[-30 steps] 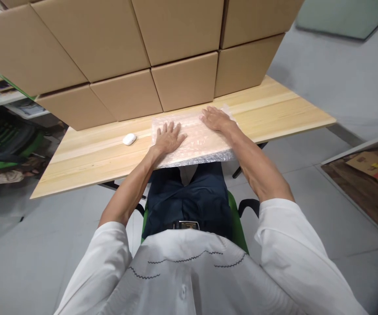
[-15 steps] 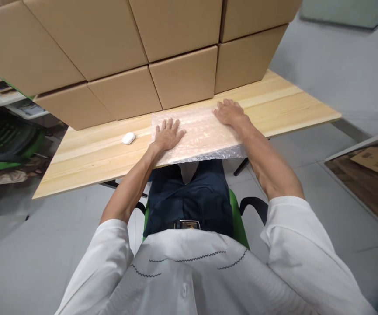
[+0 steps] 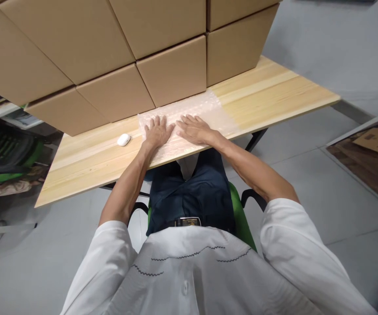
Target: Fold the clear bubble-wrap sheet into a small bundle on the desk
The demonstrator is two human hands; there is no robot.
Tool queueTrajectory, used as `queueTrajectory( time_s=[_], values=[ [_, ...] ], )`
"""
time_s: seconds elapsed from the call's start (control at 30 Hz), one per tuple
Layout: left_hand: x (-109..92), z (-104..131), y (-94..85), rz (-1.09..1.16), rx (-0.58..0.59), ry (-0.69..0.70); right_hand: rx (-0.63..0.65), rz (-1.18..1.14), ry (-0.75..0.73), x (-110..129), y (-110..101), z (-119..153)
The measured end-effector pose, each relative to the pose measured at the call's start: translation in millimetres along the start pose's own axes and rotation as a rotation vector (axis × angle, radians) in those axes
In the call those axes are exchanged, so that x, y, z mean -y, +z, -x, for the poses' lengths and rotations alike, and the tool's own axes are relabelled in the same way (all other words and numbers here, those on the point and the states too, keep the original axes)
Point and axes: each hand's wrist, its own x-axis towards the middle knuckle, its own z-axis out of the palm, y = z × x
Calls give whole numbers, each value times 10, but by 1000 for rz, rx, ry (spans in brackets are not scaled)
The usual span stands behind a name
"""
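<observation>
Nearest, the person is wearing a white shirt (image 3: 189,280) with dark wavy lines across it and dark blue trousers (image 3: 190,199), and is sitting on a green chair (image 3: 243,223) right at the front edge of a pale wooden desk (image 3: 280,92).

On the desk, in front of the person, a plastic sheet (image 3: 208,111) is lying flat. It is see-through, letting the wood grain show, with a faint pinkish tint and a bumpy, shiny surface; its near side is reaching about to the desk's front edge.

The left grip (image 3: 157,132) is resting palm down on the left part of the sheet, wide open, its fingers spreading and pointing away from the body. The right grip (image 3: 193,130) is also lying open and flat on the sheet, its fingers pointing leftward, their tips coming just beside the left thumb. Neither grip is closing on anything.

Left of the sheet and apart from it, a small white rounded case (image 3: 123,139) is sitting on the wood. Behind, plain brown cardboard boxes (image 3: 172,72) are standing stacked along the far side, their bases near the sheet's far edge; whether they are touching it is hard to tell.
</observation>
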Motion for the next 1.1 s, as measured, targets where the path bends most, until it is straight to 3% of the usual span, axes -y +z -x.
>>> queueTrajectory(
  time_s=[0.3, 0.43, 0.73, 0.87, 0.97, 1.1],
  values=[
    [37, -33, -29, 14, 1, 17, -40, 42, 159, -768, -196, 442],
    [64, -46, -26, 27, -1, 15, -60, 85, 196, -945, -233, 634],
    [85, 6, -150, 10, 83, -16, -107, 130, 201, -992, -287, 860],
    [126, 93, -216, 37, 92, 80, -152, 172, 188, -927, -285, 916],
    [37, 143, -217, 32, 105, 237, -226, 184, 63, -742, -207, 884],
    [-131, 120, -134, 47, 199, 309, -113, 115, -176, -431, -40, 753]
  ],
)
